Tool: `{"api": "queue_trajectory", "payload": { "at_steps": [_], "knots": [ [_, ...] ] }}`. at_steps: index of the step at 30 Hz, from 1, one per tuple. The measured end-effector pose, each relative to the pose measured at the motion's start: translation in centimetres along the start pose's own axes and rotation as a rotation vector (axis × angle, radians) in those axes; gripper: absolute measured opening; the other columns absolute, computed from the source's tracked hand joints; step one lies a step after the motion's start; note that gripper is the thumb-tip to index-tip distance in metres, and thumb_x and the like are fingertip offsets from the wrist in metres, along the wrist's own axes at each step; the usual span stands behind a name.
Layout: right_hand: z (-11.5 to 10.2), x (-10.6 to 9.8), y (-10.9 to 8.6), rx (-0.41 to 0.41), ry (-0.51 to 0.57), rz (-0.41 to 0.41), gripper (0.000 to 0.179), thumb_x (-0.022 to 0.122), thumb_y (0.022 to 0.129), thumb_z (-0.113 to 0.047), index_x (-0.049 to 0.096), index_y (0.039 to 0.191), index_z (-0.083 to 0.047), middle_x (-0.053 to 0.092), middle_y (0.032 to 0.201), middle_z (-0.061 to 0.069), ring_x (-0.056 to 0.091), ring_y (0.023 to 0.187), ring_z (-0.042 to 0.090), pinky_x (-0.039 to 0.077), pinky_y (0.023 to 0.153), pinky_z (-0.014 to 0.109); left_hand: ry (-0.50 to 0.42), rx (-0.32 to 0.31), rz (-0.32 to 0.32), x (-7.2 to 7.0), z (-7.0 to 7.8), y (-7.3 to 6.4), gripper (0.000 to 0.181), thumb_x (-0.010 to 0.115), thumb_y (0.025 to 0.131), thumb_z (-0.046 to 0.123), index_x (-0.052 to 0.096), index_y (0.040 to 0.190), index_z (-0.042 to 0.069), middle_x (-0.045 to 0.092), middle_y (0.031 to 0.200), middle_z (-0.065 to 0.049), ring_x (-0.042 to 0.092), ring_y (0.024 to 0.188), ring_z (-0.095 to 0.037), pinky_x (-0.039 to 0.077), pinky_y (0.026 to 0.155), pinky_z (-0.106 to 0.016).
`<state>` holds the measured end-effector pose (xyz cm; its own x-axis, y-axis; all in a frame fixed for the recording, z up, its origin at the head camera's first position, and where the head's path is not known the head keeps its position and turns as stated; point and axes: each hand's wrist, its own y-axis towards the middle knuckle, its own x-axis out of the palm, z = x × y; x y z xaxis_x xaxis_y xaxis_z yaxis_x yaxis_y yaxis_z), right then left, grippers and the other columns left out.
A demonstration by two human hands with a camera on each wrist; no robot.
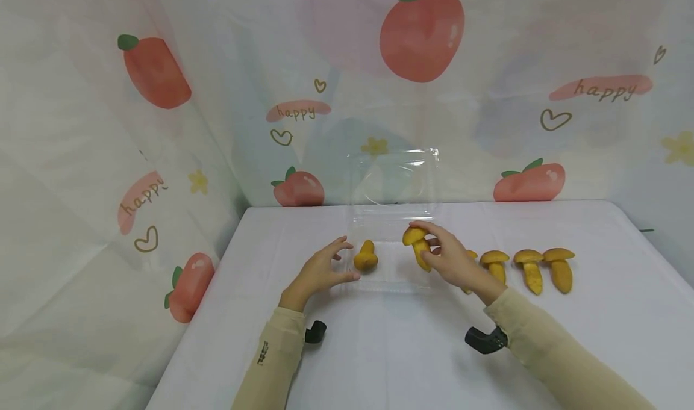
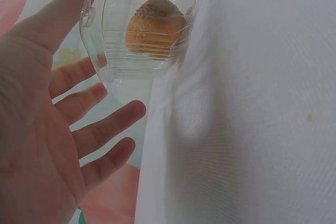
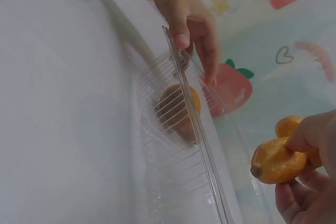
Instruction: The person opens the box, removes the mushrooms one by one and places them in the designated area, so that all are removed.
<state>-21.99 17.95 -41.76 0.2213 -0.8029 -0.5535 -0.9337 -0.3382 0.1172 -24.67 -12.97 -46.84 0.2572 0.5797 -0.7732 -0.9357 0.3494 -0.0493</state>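
Observation:
A clear plastic hinged box [image 1: 390, 285] stands on the table with its lid [image 1: 393, 178] raised at the back. Inside, on the left, lies one yellow mushroom [image 1: 366, 258]. My right hand [image 1: 454, 260] pinches another yellow mushroom [image 1: 417, 247] by thumb and fingers, over the box's right part; in the right wrist view this mushroom [image 3: 278, 162] hangs beyond the front rim. At the box's left side my left hand [image 1: 321, 273] has its fingers spread, thumb near the front corner. The left wrist view shows those fingers [image 2: 113, 127] loosely extended beside the transparent wall.
Several more yellow mushrooms [image 1: 530, 270] lie in a row to the right of the box, the nearest partly hidden by the right hand. A printed cloth backdrop [image 1: 477, 115] rises behind and left of the white table [image 1: 390, 356]. Black wrist mounts [image 1: 486, 341] stick out below the sleeves.

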Motion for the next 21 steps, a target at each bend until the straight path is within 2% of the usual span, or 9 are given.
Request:
{"api": "queue_trajectory", "payload": {
  "at_steps": [8,15,21],
  "knots": [
    [0.4,-0.6,-0.9,-0.021,-0.026,0.025,0.061,0.053,0.093,0.007,0.041,0.151,-0.007,0.050,0.144,0.021,0.059,0.111,0.038,0.055,0.081,0.024,-0.003,0.001,0.001,0.1,0.0,0.0,0.075,0.084,0.081,0.046,0.053,0.145,0.024,0.033,0.166,0.008,0.059,0.129,-0.025,0.049,0.106,-0.054],
    [0.6,-1.3,-1.3,-0.043,-0.027,0.042,0.064,0.051,0.090,0.011,0.041,0.151,-0.006,0.050,0.143,0.022,0.059,0.107,0.036,0.055,0.083,0.028,-0.006,-0.006,0.004,0.1,0.0,0.0,0.074,0.084,0.081,0.045,0.053,0.145,0.024,0.034,0.166,0.008,0.059,0.129,-0.025,0.049,0.106,-0.055],
    [0.6,-1.9,-1.5,-0.037,-0.022,0.042,0.065,0.051,0.089,0.010,0.041,0.151,-0.005,0.050,0.142,0.023,0.059,0.108,0.038,0.054,0.080,0.022,-0.001,-0.001,0.005,0.2,0.0,0.0,0.075,0.084,0.081,0.045,0.053,0.145,0.023,0.033,0.166,0.008,0.059,0.129,-0.025,0.049,0.106,-0.054]
  ]
}}
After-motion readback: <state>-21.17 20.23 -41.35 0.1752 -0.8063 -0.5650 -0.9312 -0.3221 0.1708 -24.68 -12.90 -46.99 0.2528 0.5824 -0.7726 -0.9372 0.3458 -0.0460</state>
